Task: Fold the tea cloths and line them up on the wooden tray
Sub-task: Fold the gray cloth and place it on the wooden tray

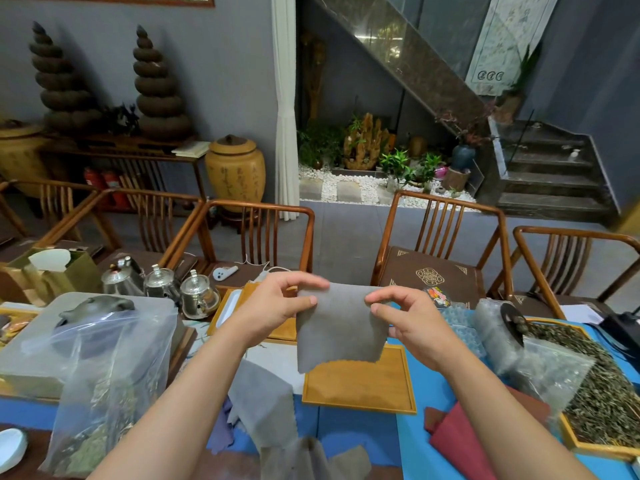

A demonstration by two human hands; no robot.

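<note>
**Grey cloth up in both hands, tray bare below**

Grey tea cloth [341, 327] hangs in the air, pinched at its top corners: my left hand [277, 303] grips the left corner between thumb and fingers, my right hand [408, 318] does the same on the right. Cloth hangs flat, zigzag bottom edge loose, over the wooden tray [360, 386]. Tray sits on the blue mat [381, 438], nothing lying on the part I can see. More grey cloths [266, 403] piled loose near me, left of the tray, between my forearms. Dark red cloth [464, 441] lies right of the tray, crumpled. Plastic bag [104, 375] stands far left.
</note>
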